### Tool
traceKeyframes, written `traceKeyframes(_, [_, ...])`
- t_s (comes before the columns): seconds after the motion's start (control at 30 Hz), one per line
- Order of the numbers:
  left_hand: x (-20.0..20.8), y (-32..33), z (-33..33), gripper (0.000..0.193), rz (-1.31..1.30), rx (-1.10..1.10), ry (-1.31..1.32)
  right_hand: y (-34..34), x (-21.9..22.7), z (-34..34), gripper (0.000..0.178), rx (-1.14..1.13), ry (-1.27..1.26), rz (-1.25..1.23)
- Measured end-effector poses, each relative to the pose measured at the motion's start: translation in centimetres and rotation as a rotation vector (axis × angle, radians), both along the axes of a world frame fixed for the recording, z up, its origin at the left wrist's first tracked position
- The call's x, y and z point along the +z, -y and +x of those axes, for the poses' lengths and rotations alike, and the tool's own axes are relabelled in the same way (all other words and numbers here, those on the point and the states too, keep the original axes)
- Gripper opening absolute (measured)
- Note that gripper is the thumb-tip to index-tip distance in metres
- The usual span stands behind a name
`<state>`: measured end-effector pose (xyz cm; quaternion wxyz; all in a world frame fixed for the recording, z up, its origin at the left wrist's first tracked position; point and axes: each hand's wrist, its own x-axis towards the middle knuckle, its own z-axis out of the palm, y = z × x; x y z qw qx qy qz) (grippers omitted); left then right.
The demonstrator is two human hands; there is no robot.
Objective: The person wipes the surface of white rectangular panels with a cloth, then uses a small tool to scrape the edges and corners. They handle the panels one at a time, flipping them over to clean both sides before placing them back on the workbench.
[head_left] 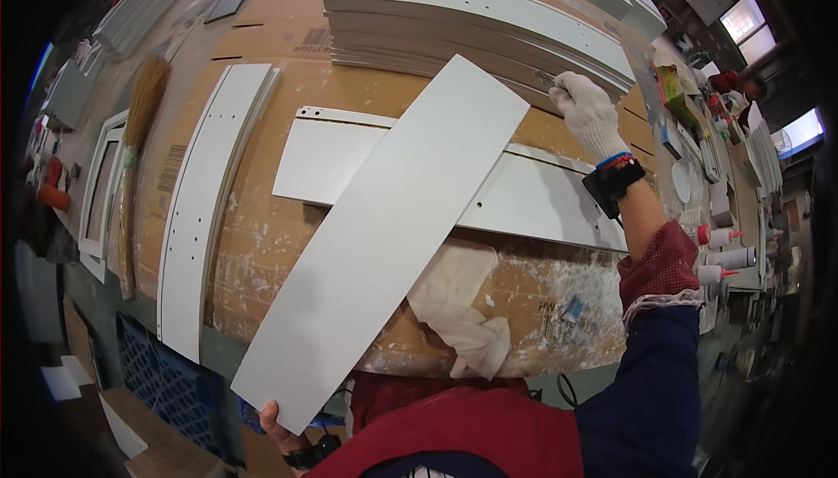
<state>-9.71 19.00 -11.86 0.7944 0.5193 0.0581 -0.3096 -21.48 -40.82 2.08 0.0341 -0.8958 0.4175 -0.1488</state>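
My left hand (278, 424), bare, grips the near end of a long white panel (384, 242). The panel slants from lower left to upper right, and its plain face shows. Beneath it, a second white panel (541, 194) lies crosswise on the cardboard-covered table, with a groove and small holes along one edge. My right hand (587, 113), in a white knit glove, is closed at the right end of a stack of white panels (480, 37). Something thin and greyish pokes out from its fingertips, too small to name. A crumpled cream cloth (467, 325) lies near the table's front edge.
More drilled white panels (205, 207) lie at the left, beside a straw broom (140, 137) and a white frame (100, 190). Bottles with red tips (717, 275) stand at the right. Below the left edge is a blue plastic crate (166, 382). Another person (742, 85) is far right.
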Motion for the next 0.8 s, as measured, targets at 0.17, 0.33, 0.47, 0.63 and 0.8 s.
traceKeyframes(0.17, [0.4, 0.2, -0.5, 0.056, -0.028, 0.023, 0.054, -7.3, 0.2, 1.3, 0.01, 0.469, 0.165, 0.19])
traceKeyframes(0.33, [0.1, 0.0, -0.1, 0.057, -0.087, -0.01, 0.023, -10.9, 0.2, 1.9, 0.015, 0.544, 0.011, 0.159])
traceKeyframes(0.47, [0.4, 0.1, 0.0, 0.066, 0.002, -0.003, 0.024, -8.8, 0.2, 2.0, 0.014, 0.369, 0.057, 0.192])
traceKeyframes(0.63, [-0.8, -0.5, 0.2, 0.069, 0.035, 0.035, 0.014, -4.5, -0.8, 1.7, 0.014, 0.262, 0.115, 0.013])
traceKeyframes(0.8, [0.4, 0.4, 0.5, 0.066, -0.038, -0.014, 0.032, -1.5, 0.4, 1.4, 0.013, 0.196, 0.082, 0.118])
